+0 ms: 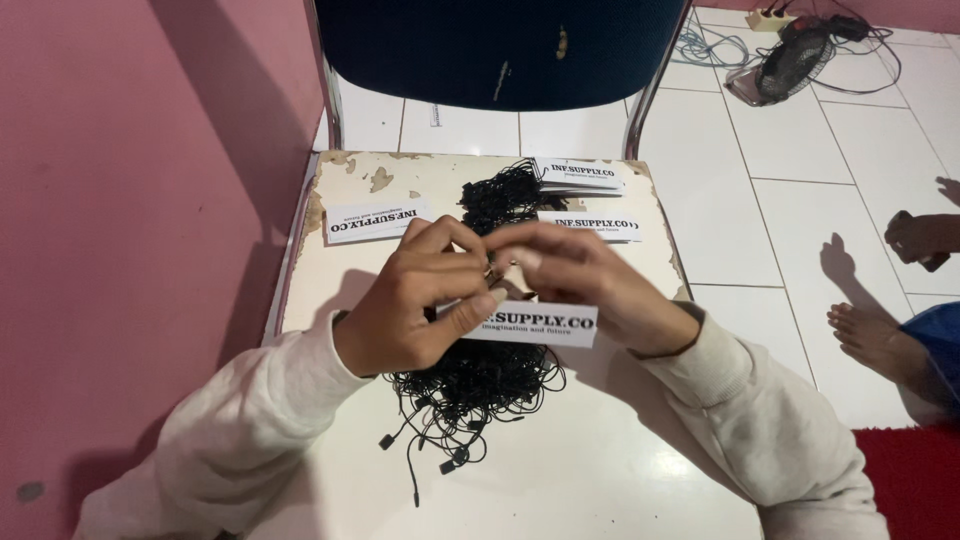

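Your left hand is curled, thumb and fingers pinching the left end of a white paper tag with black print. Your right hand is closed at the fingertips just above the tag's top edge, meeting the left fingertips; something small sits in that pinch, likely a black string loop, too blurred to be sure. The tag is held above the bench, middle of the scene, slightly tilted.

Step in hand, by my read: fitting a string to the tag at its top edge. The next move calls for a steady pinch on the tag and fine fingertip work so the loop goes through without creasing the paper.

Directly under your hands lies a tangled pile of black strings, with a second pile further away. More printed tags lie far left, far right in a small stack, and one just beyond your right hand.

The bench is white, its coating chipped at the far edge. Dark chair beyond, pink wall left, white tiled floor right with a small fan and cables. Another person's foot and hand show at the right edge.
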